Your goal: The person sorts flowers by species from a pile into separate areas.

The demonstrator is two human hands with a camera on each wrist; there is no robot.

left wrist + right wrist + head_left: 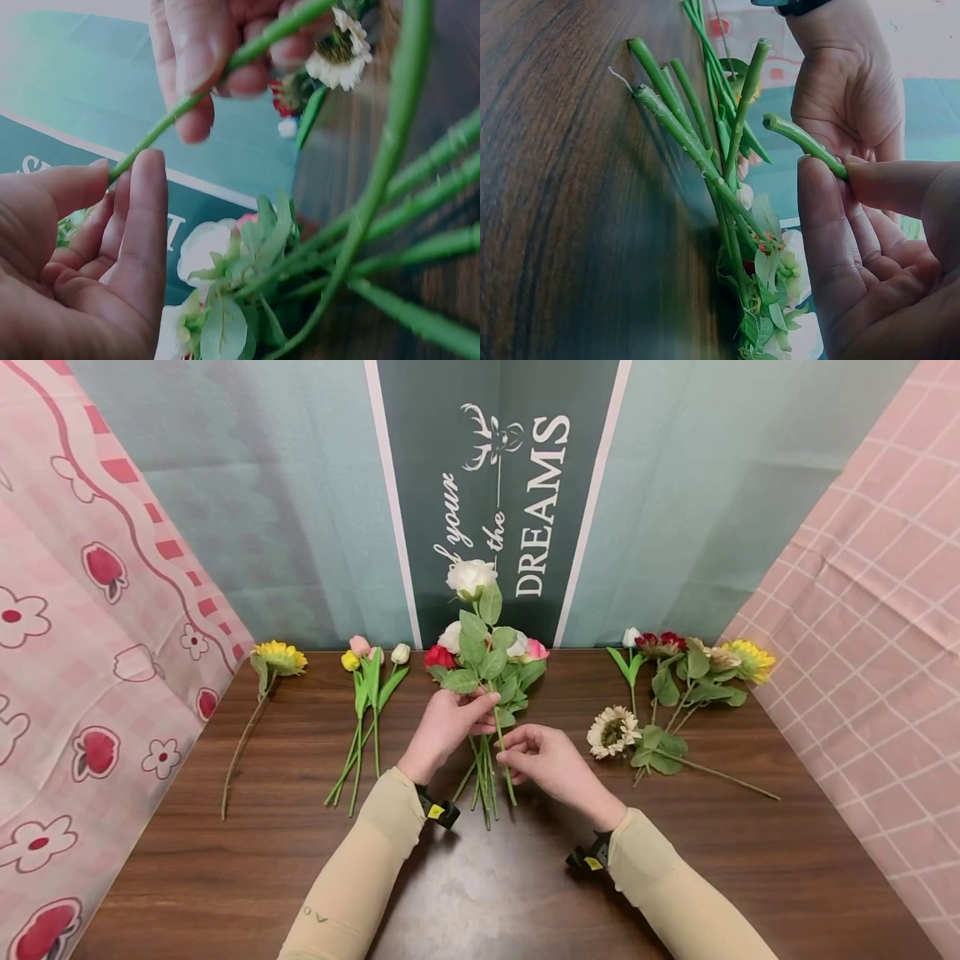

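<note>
A white rose (pixel 471 577) on a long green stem (pixel 498 727) is held over a bunch of red, white and pink roses (pixel 487 664) lying on the brown table (pixel 750 860). My left hand (pixel 483 700) pinches the stem just under its leaves. My right hand (pixel 508 747) pinches the same stem lower, near the cut end. In the left wrist view the left hand (pixel 120 169) pinches the stem (pixel 157 131) and the right hand (pixel 217 75) grips it further along. In the right wrist view the right hand (pixel 825 161) pinches the stem end (pixel 795 135) beside the bunch's stems (pixel 697 142).
A yellow sunflower (pixel 277 657) lies at the far left, several tulips (pixel 371 693) next to it. At the right lie a cream sunflower (pixel 613 732) and a mixed pile of flowers (pixel 690 677). Fabric backdrops wall in the table's left, back and right.
</note>
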